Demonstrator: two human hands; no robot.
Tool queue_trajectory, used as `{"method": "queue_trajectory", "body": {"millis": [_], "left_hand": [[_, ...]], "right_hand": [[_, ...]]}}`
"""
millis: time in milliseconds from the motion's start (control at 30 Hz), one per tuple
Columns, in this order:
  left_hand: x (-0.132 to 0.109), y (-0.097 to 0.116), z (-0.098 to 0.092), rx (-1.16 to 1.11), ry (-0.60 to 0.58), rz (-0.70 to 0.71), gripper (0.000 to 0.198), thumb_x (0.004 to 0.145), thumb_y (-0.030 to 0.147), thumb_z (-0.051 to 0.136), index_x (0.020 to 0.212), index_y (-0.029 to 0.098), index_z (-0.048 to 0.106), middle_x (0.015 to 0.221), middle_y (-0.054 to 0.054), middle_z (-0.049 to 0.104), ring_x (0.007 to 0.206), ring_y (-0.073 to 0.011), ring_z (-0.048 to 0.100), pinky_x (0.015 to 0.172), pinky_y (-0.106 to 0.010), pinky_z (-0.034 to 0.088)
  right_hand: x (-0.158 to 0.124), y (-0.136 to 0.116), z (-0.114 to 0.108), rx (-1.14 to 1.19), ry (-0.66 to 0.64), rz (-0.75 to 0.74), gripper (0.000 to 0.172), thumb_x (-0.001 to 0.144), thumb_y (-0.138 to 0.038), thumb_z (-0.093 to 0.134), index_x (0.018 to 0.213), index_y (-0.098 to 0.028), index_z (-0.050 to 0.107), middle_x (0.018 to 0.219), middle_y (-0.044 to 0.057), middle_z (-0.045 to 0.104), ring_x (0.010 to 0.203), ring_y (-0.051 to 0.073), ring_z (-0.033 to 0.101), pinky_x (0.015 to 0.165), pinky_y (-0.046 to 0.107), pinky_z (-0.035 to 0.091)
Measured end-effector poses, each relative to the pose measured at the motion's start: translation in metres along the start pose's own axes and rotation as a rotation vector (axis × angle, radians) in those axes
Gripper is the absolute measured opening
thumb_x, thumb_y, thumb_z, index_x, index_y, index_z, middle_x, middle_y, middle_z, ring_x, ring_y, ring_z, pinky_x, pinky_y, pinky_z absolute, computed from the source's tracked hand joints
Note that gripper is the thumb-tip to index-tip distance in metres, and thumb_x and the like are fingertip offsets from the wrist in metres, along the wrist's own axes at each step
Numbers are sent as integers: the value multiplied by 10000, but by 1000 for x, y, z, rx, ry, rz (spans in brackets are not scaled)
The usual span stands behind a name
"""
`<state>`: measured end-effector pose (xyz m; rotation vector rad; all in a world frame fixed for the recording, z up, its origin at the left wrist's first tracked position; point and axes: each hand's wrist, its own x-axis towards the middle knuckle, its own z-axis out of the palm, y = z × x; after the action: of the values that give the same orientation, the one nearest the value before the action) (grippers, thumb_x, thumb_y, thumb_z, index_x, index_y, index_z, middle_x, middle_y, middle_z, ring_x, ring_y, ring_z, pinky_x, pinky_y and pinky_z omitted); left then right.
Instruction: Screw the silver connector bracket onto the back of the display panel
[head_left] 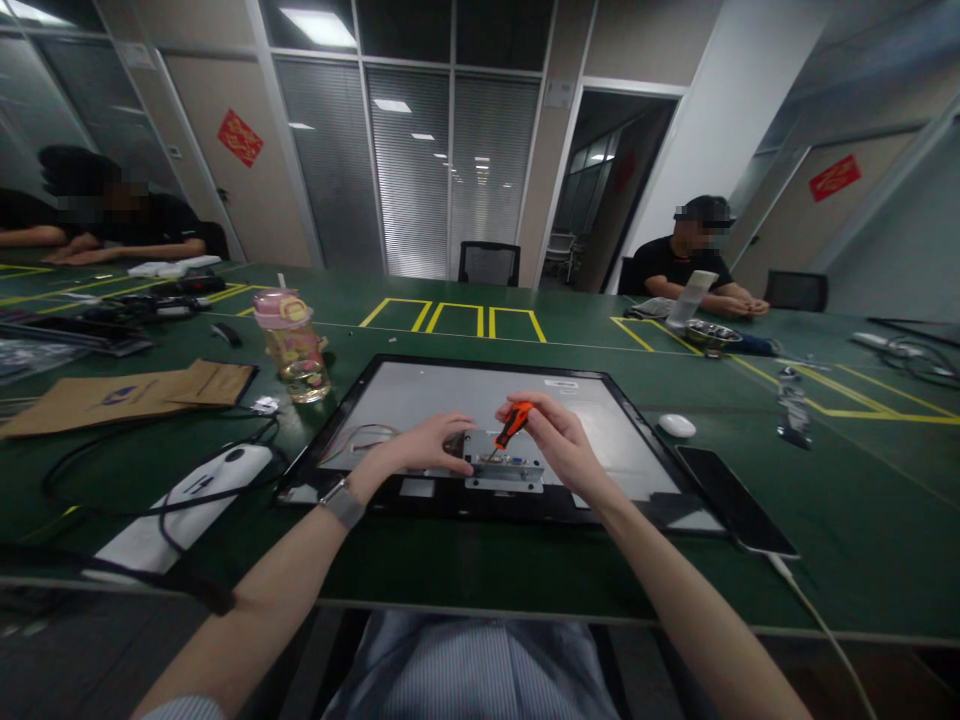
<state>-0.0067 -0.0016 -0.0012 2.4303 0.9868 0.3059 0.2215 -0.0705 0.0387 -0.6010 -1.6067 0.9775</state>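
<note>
My right hand [559,430] grips an orange and black screwdriver [515,422]. Its shaft slants down and left to a silver metal bracket [506,478] with connectors along it; whether the tip touches a screw is too small to tell. At the bracket's left end, the thumb and fingers of my left hand [427,447] close around its edge and a dark part beside it. The bracket sits along the near edge of a flat display panel [480,385] with a black frame and grey back. Thin wires [352,437] lie on the panel, left of my left hand.
A pink-lidded bottle [291,345], brown envelope [135,395] and white power strip [187,505] with black cables lie left. A white earbud case [676,426] and a plugged-in phone [735,500] lie right. People sit across the green table [480,570].
</note>
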Motion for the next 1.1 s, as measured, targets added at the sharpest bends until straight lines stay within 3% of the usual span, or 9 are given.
{"method": "queue_trajectory", "body": {"millis": [167,267,433,633,733,867,933,1100], "left_hand": [[0,-1,0,-1,-4,-5,779,672,590,695,1328,232,479,1454,-81,390,1342,-296,341,1110,-390,263],[0,-4,1,-2,-6,-1,771,677,604,682,1330,251,473,1460,-72,380,1344,-285,340,1108,-381,265],[1,-4,1,-6,-12,4,767,678,587,690,1332,256,467,1450,-68,391,1333,-276,352,1105,-385,275],[-1,4,-2,8,-2,10,718,692,513,717,1313,232,491,1442,-77,404,1319,-266,376,1108,-372,275],[0,3,-2,12,-1,8,727,694,521,711,1320,231,483,1446,-79,399,1322,-266,371,1107,-376,277],[0,0,0,6,-9,4,742,686,551,703,1326,254,476,1448,-69,398,1322,-267,370,1098,-376,293],[0,-1,0,7,-11,-1,753,680,567,699,1329,259,473,1451,-66,394,1326,-272,363,1099,-381,288],[0,-2,0,6,-3,11,758,684,572,695,1332,248,471,1453,-79,389,1326,-276,360,1101,-385,278]], "right_hand": [[0,-8,3,-223,11,-73,255,943,-330,456,1117,-242,620,1106,69,660,1056,210,611,959,405,455],[-1,-9,4,-311,58,-148,259,936,-294,469,1147,-261,616,1018,60,676,965,198,641,870,382,503],[-2,-9,5,-528,163,-288,193,854,-263,605,1028,-262,689,896,51,638,836,197,617,766,371,510],[-3,-9,8,-431,11,-257,407,947,-209,397,1338,-285,480,1173,86,609,1025,205,610,872,399,494],[-2,-6,8,-476,63,-277,391,924,-215,468,1307,-279,509,1042,73,633,914,193,621,790,362,513],[-2,-6,6,-611,174,-321,220,839,-254,624,1057,-244,651,856,39,586,784,185,583,737,355,499],[-2,-8,6,-624,163,-322,215,860,-265,588,1066,-235,639,905,54,585,836,198,583,774,378,496],[-4,-10,8,-468,16,-283,393,951,-217,367,1325,-259,479,1173,97,592,1069,222,577,916,436,467]]}}
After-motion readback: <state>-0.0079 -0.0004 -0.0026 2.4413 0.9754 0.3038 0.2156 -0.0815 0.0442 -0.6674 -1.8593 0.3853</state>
